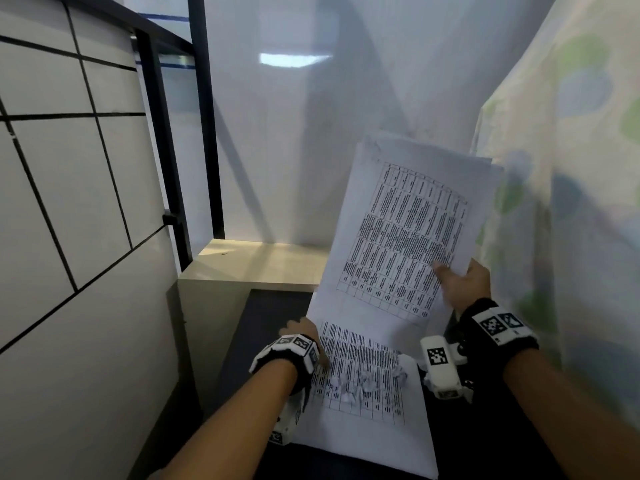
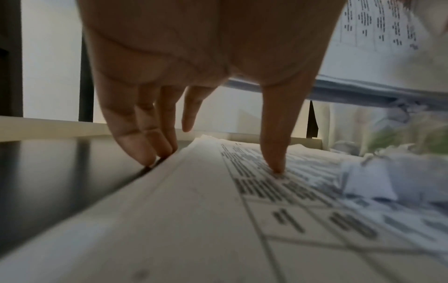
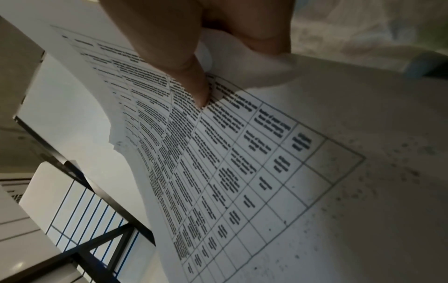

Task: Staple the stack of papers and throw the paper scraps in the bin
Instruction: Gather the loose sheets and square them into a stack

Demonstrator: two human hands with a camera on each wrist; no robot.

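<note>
While my right hand [image 1: 462,284] pinches the lifted stack of papers [image 1: 405,230] mid-frame and my left hand [image 1: 300,330], fingers straight, presses the sheet [image 1: 367,420] on the counter [image 1: 263,323], I risk fanned pages slipping and knocking the paper scraps [image 1: 363,379] off.

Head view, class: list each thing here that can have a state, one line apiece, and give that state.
Lifted stack of papers: raised off the table, tilted, sheets fanned at the top edge.
Sheet on the table: lying flat, scraps on it.
Paper scraps: crumpled, resting on the flat sheet, not binned.
Right hand: pinches the lifted stack's lower edge.
Left hand: fingers straight, thumb tip pressing the flat sheet.
</note>
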